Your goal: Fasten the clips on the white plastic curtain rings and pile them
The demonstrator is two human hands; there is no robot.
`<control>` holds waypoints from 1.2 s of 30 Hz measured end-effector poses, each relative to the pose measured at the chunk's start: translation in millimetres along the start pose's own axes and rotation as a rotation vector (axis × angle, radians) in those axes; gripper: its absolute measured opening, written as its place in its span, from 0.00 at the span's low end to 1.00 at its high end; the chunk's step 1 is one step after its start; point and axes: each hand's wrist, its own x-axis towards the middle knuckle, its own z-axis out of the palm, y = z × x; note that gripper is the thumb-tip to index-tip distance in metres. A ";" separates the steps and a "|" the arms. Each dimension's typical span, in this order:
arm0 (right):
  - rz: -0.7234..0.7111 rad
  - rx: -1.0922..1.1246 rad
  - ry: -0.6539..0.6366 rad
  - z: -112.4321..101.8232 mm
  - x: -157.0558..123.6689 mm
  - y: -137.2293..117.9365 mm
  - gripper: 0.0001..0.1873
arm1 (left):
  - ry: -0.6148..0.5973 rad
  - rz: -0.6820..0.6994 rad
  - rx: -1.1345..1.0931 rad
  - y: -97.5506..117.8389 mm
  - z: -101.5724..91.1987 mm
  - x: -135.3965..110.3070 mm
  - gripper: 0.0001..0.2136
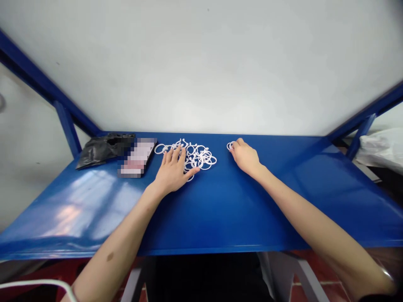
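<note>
A loose pile of white plastic rings [206, 158], each with a small knob, lies near the back of the blue table. My left hand [172, 170] rests over the pile's left side with its fingers spread, hiding some of the rings. To the right, apart from the pile, my right hand [245, 156] has its fingers closed around a white ring [230, 145]. Part of that ring sticks out on the left of the fingers; whether more than one is held is hard to make out.
Left of the pile lies a phone [138, 157] with a blurred screen, and beside it a black plastic bag [97, 153]. A white wall rises behind the blue table [201, 218]. Blue metal struts [67, 128] flank both sides. At the far right sits a translucent plastic bag [382, 149].
</note>
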 end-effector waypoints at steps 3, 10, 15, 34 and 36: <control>-0.111 -0.065 -0.009 -2.6 -11.5 -0.9 0.10 | 0.007 0.036 -0.013 5.6 -0.9 -1.9 0.41; -0.243 -0.063 0.047 3.1 -45.7 0.2 0.11 | 0.043 -0.039 -0.049 4.8 -10.9 -0.5 0.40; -0.261 0.061 0.126 6.4 -57.6 6.5 0.10 | 0.080 -0.170 0.004 -7.6 -10.6 3.4 0.43; -0.670 0.210 0.332 -24.4 -80.5 -27.6 0.16 | 0.452 0.739 -0.113 60.0 -22.3 -26.0 0.07; -0.710 0.193 0.356 -24.3 -84.0 -33.8 0.18 | 0.435 0.728 -0.113 67.9 -16.9 -28.9 0.06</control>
